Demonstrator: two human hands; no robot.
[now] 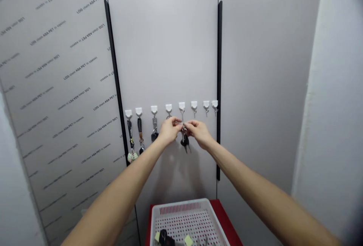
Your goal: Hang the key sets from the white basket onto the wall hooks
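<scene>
A bunch of keys [185,140] hangs below the white adhesive hook [182,106] near the middle of the row. My left hand [169,129] pinches at the top of the bunch from the left, fingertips close under the hook. From the right, my right hand [198,130] grips the same bunch near its ring. The exact contact at the fingertips is too small to make out. Left of my hands, a key with a metal clip [154,128], a brown-and-black strap keychain [140,128] and a black strap keychain [130,134] hang from their own hooks.
More white hooks [194,105] continue to the right on the pale cabinet door. Long black handles [219,87] run down its edges. Below, a white perforated basket [217,225] holds dark items and yellow paper pieces, standing on a red surface [227,223].
</scene>
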